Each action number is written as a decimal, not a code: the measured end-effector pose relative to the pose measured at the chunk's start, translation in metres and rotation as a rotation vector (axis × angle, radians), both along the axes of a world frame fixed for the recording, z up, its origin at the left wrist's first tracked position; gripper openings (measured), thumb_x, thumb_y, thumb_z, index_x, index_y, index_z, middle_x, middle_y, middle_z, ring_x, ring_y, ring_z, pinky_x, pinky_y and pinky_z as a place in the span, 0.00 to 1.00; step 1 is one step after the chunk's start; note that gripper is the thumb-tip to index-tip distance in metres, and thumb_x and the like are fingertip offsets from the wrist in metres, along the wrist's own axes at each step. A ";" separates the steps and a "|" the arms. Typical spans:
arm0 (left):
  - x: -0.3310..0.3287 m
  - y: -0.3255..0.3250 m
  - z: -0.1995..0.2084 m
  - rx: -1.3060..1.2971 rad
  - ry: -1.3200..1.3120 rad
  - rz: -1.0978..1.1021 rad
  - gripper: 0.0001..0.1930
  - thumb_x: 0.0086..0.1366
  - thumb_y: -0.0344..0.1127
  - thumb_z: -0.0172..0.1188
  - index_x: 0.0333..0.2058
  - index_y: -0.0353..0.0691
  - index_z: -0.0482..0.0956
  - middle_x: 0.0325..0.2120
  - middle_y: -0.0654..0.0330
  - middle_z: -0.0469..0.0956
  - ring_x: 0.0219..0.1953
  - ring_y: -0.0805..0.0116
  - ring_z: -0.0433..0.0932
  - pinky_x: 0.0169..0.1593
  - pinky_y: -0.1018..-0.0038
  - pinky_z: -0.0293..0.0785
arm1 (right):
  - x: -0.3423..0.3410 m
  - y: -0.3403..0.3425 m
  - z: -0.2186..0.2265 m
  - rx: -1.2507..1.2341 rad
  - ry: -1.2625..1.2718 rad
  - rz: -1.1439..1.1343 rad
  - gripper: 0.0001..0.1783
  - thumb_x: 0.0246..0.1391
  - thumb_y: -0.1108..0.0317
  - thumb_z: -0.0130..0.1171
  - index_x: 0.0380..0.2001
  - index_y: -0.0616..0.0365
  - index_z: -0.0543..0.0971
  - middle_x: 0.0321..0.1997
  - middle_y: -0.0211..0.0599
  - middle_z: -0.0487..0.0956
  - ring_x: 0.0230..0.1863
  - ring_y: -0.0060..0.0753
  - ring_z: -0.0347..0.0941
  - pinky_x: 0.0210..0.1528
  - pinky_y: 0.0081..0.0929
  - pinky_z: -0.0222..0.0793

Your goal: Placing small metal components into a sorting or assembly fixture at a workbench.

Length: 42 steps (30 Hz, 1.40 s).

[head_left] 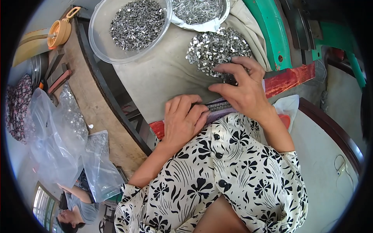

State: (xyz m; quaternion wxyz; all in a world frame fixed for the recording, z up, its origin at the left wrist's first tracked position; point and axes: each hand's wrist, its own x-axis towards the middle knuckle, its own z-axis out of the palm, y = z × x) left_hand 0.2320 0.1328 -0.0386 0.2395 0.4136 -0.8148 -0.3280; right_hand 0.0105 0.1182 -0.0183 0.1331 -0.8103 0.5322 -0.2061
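Observation:
A pile of small, flat, shiny metal pieces (pixel 217 48) lies on the beige cloth (pixel 143 83) in front of me. Over its near edge is my right hand (pixel 246 87), its thumb and fingers apart; any piece at the fingertips is too small to make out. My left hand (pixel 182 118) has its fingers curled, with thumb and forefinger at the left end of a narrow dark strip (pixel 219 105). Small metal pieces stand in a row along this strip, close to my body on a purplish cloth. My right hand partly hides its right end.
A clear plastic tub (pixel 97 42) of small metal parts and a white-lined bowl (pixel 211 27) of thin metal pins stand at the back. A green machine frame (pixel 272 35) borders the right. Plastic bags (pixel 58 136) and a wooden bench (pixel 89 93) lie left. Another person (pixel 79 207) is at lower left.

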 end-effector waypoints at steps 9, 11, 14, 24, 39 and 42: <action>0.001 0.000 0.004 0.032 -0.017 -0.017 0.15 0.49 0.35 0.73 0.36 0.45 0.80 0.40 0.63 0.76 0.43 0.62 0.73 0.49 0.65 0.62 | 0.000 -0.009 0.003 0.003 0.094 0.025 0.05 0.43 0.64 0.65 0.27 0.45 0.82 0.51 0.21 0.75 0.61 0.38 0.63 0.61 0.42 0.53; 0.001 0.000 0.005 0.047 -0.018 -0.010 0.15 0.48 0.34 0.73 0.36 0.45 0.80 0.40 0.63 0.76 0.43 0.62 0.73 0.49 0.65 0.62 | -0.001 -0.006 0.004 0.025 0.062 -0.026 0.06 0.43 0.64 0.68 0.26 0.45 0.81 0.50 0.21 0.76 0.61 0.40 0.63 0.60 0.42 0.53; 0.001 -0.001 0.005 0.049 -0.015 -0.004 0.15 0.48 0.33 0.73 0.35 0.45 0.80 0.40 0.64 0.76 0.43 0.62 0.73 0.48 0.66 0.62 | -0.010 0.007 0.004 -0.002 -0.032 -0.078 0.09 0.40 0.66 0.72 0.27 0.46 0.82 0.51 0.25 0.78 0.60 0.46 0.62 0.60 0.41 0.53; -0.001 -0.002 0.001 -0.041 -0.043 -0.035 0.13 0.49 0.31 0.72 0.35 0.44 0.79 0.39 0.63 0.76 0.42 0.62 0.74 0.48 0.66 0.64 | -0.013 0.047 0.000 0.013 -0.054 -0.126 0.13 0.36 0.66 0.74 0.30 0.44 0.86 0.48 0.26 0.80 0.58 0.46 0.62 0.62 0.41 0.53; 0.010 -0.001 0.008 -0.009 -0.029 0.047 0.18 0.49 0.34 0.74 0.39 0.44 0.78 0.40 0.61 0.76 0.42 0.59 0.74 0.47 0.65 0.64 | -0.009 -0.002 -0.001 -0.120 0.127 -0.040 0.07 0.41 0.64 0.69 0.26 0.46 0.81 0.51 0.19 0.77 0.61 0.37 0.63 0.58 0.40 0.51; 0.003 -0.004 0.005 -0.027 -0.002 -0.007 0.16 0.49 0.34 0.74 0.37 0.45 0.79 0.39 0.63 0.76 0.41 0.61 0.74 0.46 0.66 0.64 | -0.010 -0.001 0.002 -0.096 0.107 -0.047 0.06 0.41 0.64 0.69 0.25 0.47 0.81 0.51 0.19 0.77 0.61 0.38 0.62 0.58 0.41 0.51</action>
